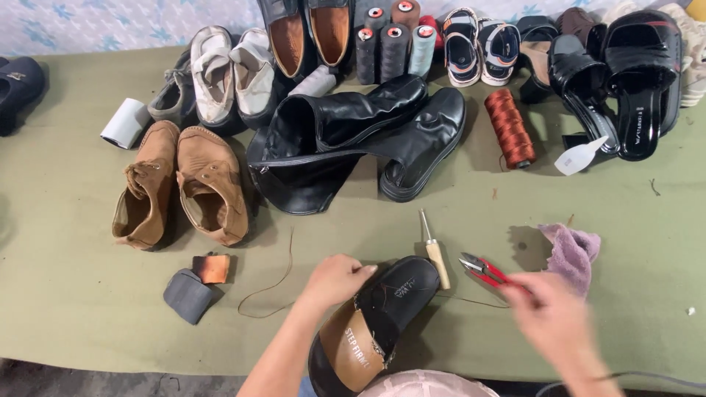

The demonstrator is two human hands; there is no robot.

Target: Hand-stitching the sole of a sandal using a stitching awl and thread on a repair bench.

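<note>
Left hand (334, 281) curled, right hand (551, 316) blurred

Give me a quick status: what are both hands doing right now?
Left hand steadying black sandal. Right hand, blurred, at red-handled snips. Wooden-handled awl and thread lie beside the sandal.
</note>
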